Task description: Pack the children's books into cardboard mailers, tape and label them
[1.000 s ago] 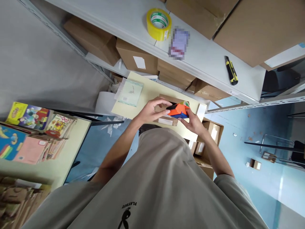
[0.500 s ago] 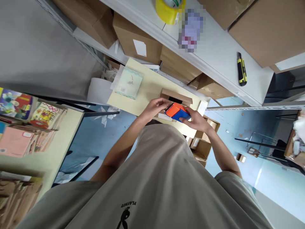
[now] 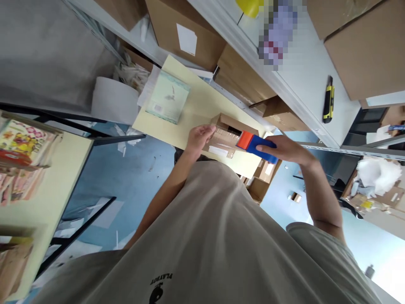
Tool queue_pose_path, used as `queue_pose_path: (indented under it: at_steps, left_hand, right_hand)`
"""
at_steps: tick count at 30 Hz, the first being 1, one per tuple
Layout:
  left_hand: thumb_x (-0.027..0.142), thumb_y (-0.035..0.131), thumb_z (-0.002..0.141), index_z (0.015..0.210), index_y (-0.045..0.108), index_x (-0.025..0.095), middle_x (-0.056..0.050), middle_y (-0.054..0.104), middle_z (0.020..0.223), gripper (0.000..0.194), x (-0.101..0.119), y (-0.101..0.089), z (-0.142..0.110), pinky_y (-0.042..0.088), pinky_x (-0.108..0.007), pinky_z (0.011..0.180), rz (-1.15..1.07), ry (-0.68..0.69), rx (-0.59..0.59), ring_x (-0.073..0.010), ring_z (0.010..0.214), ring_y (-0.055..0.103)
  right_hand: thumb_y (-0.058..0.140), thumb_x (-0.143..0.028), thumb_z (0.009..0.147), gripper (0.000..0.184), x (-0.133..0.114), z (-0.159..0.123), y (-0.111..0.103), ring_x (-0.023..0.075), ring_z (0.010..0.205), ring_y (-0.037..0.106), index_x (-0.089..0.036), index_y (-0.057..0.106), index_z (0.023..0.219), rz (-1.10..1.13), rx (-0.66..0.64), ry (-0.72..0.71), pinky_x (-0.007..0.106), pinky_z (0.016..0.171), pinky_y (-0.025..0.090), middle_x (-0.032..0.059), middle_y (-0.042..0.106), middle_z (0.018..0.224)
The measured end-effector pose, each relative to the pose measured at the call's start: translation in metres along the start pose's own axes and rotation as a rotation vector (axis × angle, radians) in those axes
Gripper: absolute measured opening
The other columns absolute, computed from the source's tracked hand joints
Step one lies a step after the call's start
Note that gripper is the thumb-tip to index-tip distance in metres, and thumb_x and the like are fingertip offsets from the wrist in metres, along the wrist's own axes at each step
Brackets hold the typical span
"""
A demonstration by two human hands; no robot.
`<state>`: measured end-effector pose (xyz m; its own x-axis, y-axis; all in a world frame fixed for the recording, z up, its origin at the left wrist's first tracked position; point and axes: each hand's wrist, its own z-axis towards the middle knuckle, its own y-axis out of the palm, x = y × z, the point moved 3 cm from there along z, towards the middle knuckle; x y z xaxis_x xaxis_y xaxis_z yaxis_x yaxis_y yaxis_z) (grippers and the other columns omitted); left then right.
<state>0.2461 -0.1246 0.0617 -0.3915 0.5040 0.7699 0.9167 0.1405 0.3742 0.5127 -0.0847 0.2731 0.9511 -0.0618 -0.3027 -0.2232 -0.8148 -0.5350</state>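
Note:
My right hand (image 3: 283, 148) grips an orange and blue tape dispenser (image 3: 257, 145) by its blue body, its orange end over the right part of a small cardboard box (image 3: 223, 136). At the box's left end is my left hand (image 3: 200, 138), its fingers curled together and close to the cardboard. Whatever is between those fingers is too small to make out. The box lies on a pale yellow tabletop (image 3: 198, 112), a raised flap along its far side and a white label on its near side.
A pale green printed packet (image 3: 168, 97) lies left on the tabletop. Above, a white shelf (image 3: 303, 76) carries a yellow and black utility knife (image 3: 329, 101), a yellow tape roll (image 3: 249, 6) and cartons. Books (image 3: 22, 141) are stacked on the left table.
My right hand has moved right with the tape dispenser, away from my left hand. My left hand has left the dispenser's end and is now by the box's left end. The view has shifted.

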Motion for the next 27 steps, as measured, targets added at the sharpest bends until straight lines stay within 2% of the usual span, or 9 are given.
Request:
queue_pose_path:
  at_steps: [4, 10, 15, 18, 22, 27]
  left_hand:
    - [0.053, 0.1, 0.092, 0.074, 0.069, 0.022, 0.002, 0.055, 0.067, 0.048, -0.011, -0.017, 0.033, 0.038, -0.03, 0.061, -0.024, -0.06, 0.033, -0.0115, 0.062, 0.046]
    - [0.052, 0.103, 0.087, 0.07, 0.064, 0.022, 0.002, 0.055, 0.067, 0.052, -0.037, -0.023, 0.062, 0.036, -0.025, 0.059, -0.123, -0.185, 0.098, -0.0102, 0.064, 0.045]
    - [0.051, 0.106, 0.081, 0.07, 0.066, 0.021, 0.004, 0.053, 0.064, 0.051, -0.058, -0.021, 0.07, 0.036, -0.026, 0.059, -0.171, -0.284, 0.127, -0.01, 0.061, 0.045]
    - [0.044, 0.105, 0.083, 0.072, 0.07, 0.021, 0.004, 0.056, 0.064, 0.043, -0.065, -0.016, 0.071, 0.037, -0.027, 0.06, -0.163, -0.319, 0.153, -0.0111, 0.062, 0.047]
    - [0.035, 0.099, 0.09, 0.074, 0.074, 0.02, 0.001, 0.065, 0.068, 0.033, -0.067, -0.012, 0.072, 0.044, -0.028, 0.067, -0.13, -0.267, 0.198, -0.0144, 0.07, 0.058]
    - [0.022, 0.091, 0.092, 0.073, 0.074, 0.02, -0.002, 0.077, 0.079, 0.026, -0.07, -0.007, 0.075, 0.052, -0.027, 0.078, -0.091, -0.242, 0.241, -0.0166, 0.083, 0.071]
  right_hand:
    - [0.062, -0.109, 0.093, 0.086, -0.017, 0.001, -0.03, 0.0227, 0.063, 0.071, -0.024, 0.071, 0.083, -0.023, 0.05, 0.089, 0.034, 0.059, 0.044, 0.0052, 0.075, 0.068]
    - [0.063, -0.098, 0.101, 0.079, -0.056, 0.043, -0.037, 0.0211, 0.064, 0.069, -0.023, 0.07, 0.077, -0.143, 0.117, 0.097, 0.034, 0.064, 0.043, 0.0049, 0.073, 0.065]
    - [0.066, -0.09, 0.105, 0.073, -0.074, 0.064, -0.041, 0.0231, 0.069, 0.069, -0.023, 0.071, 0.077, -0.253, 0.092, 0.13, 0.035, 0.065, 0.041, 0.0066, 0.072, 0.067]
    - [0.065, -0.088, 0.107, 0.072, -0.08, 0.069, -0.04, 0.0243, 0.07, 0.069, -0.023, 0.071, 0.077, -0.289, 0.078, 0.166, 0.036, 0.067, 0.042, 0.007, 0.071, 0.067]
    - [0.06, -0.093, 0.106, 0.078, -0.084, 0.076, -0.036, 0.024, 0.067, 0.066, -0.024, 0.068, 0.073, -0.352, 0.091, 0.19, 0.037, 0.067, 0.04, 0.0061, 0.066, 0.063]
    - [0.055, -0.101, 0.103, 0.083, -0.087, 0.08, -0.031, 0.0244, 0.066, 0.065, -0.024, 0.069, 0.073, -0.376, 0.11, 0.187, 0.037, 0.067, 0.039, 0.0052, 0.062, 0.059]
